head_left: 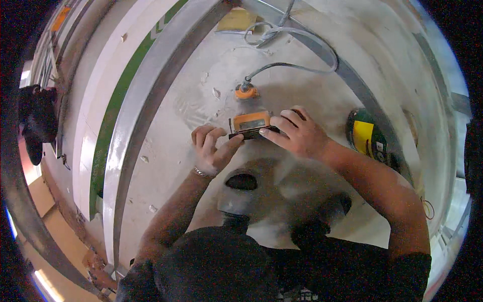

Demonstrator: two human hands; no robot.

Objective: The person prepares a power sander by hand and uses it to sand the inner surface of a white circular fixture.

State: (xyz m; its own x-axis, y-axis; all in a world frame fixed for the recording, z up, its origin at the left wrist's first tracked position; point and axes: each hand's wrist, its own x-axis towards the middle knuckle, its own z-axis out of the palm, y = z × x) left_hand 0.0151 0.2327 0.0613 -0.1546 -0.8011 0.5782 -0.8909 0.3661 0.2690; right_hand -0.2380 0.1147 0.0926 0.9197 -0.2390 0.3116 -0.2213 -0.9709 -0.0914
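Note:
A boxy orange device [251, 122] with a greyish window in its side lies in front of me, between my hands. Along its near edge runs a narrow black strip [250, 133]. My left hand [214, 148] has its thumb and bent fingers closed on the strip's left end. At the other end, my right hand [297, 132] grips the strip between thumb and curled fingers. Just beyond sits an orange end piece [246, 91] with a grey cable [297, 65] coming out of it. I cannot tell whether it joins the boxy device.
Grey metal profiles [146, 95] flank the work area on the left and right [352, 75]. White debris [216, 93] is scattered over the dusty floor [161, 166]. A dark green item with a yellow patch [363, 137] stands at right. At the far side lies a yellowish block [236, 21].

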